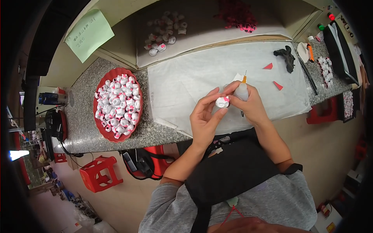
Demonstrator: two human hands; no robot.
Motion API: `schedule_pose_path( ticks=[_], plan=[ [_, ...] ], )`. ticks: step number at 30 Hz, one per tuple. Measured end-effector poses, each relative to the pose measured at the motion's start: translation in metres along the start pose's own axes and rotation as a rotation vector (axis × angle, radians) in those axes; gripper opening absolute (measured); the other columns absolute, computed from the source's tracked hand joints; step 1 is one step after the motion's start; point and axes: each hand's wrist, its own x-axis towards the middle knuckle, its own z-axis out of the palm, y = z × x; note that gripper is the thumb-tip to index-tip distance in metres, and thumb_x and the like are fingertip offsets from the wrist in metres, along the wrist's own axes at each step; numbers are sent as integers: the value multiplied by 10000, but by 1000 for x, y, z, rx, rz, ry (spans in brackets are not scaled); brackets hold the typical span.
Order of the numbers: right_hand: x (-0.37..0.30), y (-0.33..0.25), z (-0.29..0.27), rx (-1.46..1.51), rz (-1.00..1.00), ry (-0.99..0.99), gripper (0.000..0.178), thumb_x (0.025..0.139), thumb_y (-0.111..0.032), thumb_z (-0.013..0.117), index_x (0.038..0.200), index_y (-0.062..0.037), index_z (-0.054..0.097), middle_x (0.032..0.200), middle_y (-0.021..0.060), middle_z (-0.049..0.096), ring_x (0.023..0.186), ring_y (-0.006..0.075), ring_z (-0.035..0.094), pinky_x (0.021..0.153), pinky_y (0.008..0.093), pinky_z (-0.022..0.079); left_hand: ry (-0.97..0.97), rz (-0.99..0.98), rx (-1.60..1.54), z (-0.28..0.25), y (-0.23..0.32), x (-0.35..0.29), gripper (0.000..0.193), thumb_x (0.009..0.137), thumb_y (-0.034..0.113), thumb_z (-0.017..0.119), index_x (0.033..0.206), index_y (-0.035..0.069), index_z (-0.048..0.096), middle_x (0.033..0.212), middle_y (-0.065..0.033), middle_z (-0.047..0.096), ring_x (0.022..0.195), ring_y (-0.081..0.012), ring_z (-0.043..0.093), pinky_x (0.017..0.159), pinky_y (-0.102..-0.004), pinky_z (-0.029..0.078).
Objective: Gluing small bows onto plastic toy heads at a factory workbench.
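Observation:
Over the white paper sheet [175, 85] on the table, my left hand [206, 116] holds a small white figurine head [222, 102] with a pink patch between its fingers. My right hand [250, 103] is closed around a translucent squeeze bottle [241, 92] with an orange base and a thin needle tip pointing away from me. The right fingertips sit right beside the figurine head. To the left stands a red scalloped basket [141, 103] heaped with many similar white and pink heads.
On the shelf behind lie more white heads [161, 47] and a pile of small pink pieces [244, 25]. Two red pieces [268, 66] and a crumpled black cloth [286, 58] rest on the paper's right side. A red stool [101, 174] stands below the table at left.

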Motion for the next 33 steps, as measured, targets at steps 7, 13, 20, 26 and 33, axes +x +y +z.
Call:
schedule_pose_path(
  ticks=[7,13,20,26,33],
  plan=[
    [-9,13,-7,-3,-100,123,122,684,17,531,798,-9,496,758,51,531,709,106,492,664,219,391,-45,-71,-78,9,-1,-5,336,694,-80,529,1011,-25,436,1031,-156,475,1040,-220,410,908,-336,303],
    [-14,16,-16,241,-33,97,94,696,-28,576,748,19,513,655,79,543,559,136,522,534,238,431,-24,-141,-313,9,5,-3,361,695,-80,527,1033,-28,411,1034,-160,472,993,-199,445,832,-292,368],
    [-24,-3,-15,174,-61,102,86,679,8,545,733,15,479,673,101,512,582,147,505,525,254,422,12,11,96,-1,3,-2,336,684,-81,542,1002,-14,457,1009,-128,487,932,-170,476,761,-253,403],
    [-25,-5,-3,143,-31,-3,95,667,23,556,725,18,481,691,106,516,577,147,502,522,244,419,4,165,330,-1,2,-2,300,665,-102,527,949,-7,514,998,-118,495,907,-167,490,736,-249,421],
    [-24,2,1,103,-40,37,100,677,9,564,729,13,480,696,86,513,590,139,500,518,237,415,-65,196,378,-4,4,-3,308,667,-88,540,963,-12,506,993,-121,498,896,-171,498,739,-249,422]
  ],
)
